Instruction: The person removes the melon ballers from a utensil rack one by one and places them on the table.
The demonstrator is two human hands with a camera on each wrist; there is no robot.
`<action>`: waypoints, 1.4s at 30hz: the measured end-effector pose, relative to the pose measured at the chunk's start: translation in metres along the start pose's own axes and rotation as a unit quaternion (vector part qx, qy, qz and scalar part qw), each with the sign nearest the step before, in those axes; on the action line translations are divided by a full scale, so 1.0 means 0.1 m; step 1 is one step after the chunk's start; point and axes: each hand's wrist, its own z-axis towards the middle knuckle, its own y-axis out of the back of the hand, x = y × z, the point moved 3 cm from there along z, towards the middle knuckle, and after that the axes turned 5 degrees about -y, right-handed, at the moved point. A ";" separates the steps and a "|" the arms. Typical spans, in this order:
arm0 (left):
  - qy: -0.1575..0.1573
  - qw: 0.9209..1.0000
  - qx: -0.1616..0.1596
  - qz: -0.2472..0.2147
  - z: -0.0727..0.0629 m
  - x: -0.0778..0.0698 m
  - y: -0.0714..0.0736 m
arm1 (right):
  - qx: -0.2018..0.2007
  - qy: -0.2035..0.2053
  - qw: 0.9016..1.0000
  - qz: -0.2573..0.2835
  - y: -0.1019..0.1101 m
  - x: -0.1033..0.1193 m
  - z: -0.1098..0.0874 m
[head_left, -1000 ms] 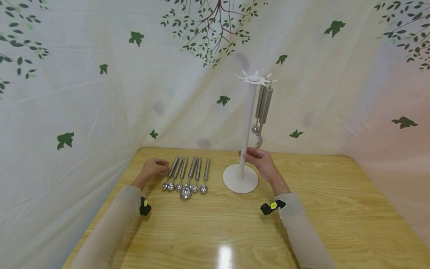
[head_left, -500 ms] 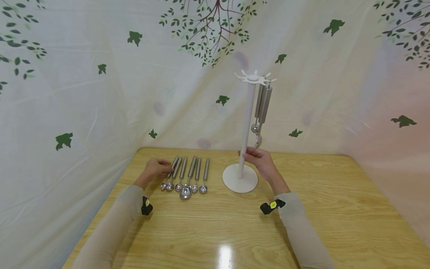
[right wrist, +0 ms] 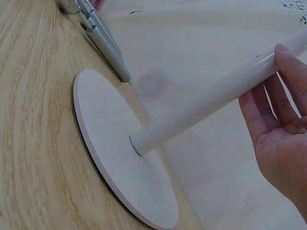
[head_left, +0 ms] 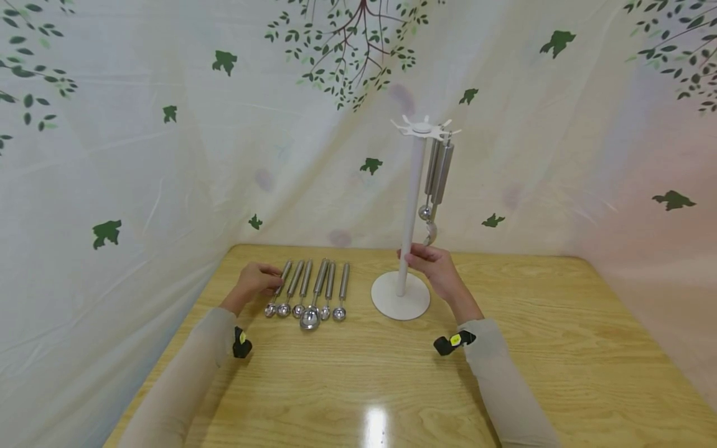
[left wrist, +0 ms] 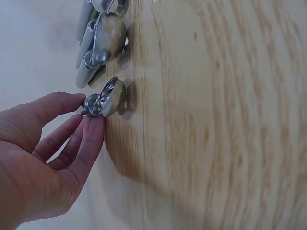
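Your left hand has a narrow fingertip pinch on the leftmost measuring spoon, at the left end of the row on the surface. Your right hand holds the pole of the white rack stand low down, thumb and fingers round it.

Risks, my read: the handle looks smooth and rounded, so a light pinch could let the spoon roll or drop. Its bowl sits close beside the second spoon; a rightward drag would probably bump that one and skew the row. The hanging utensils all load the right side of the hook ring. Jerk the pole and they could swing, clash or unhook; let go carelessly and the stand may rock.

Vs half a second ago: leftmost spoon shifted left with your left hand, gap to the second is wider. Right hand and stand: no visible change.
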 end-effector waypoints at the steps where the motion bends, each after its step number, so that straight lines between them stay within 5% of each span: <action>1: 0.003 1.000 -0.002 0.002 -0.01 0.00 0.01 | 0.000 0.000 1.000 0.000 0.00 0.00 0.00; 26: 0.018 0.999 -0.003 -0.033 -0.02 0.05 0.02 | 0.015 -0.011 1.000 -0.008 -0.03 0.03 -0.01; 42: 0.028 0.999 0.002 -0.032 0.01 0.09 0.02 | 0.002 0.052 0.998 0.047 -0.05 0.00 0.01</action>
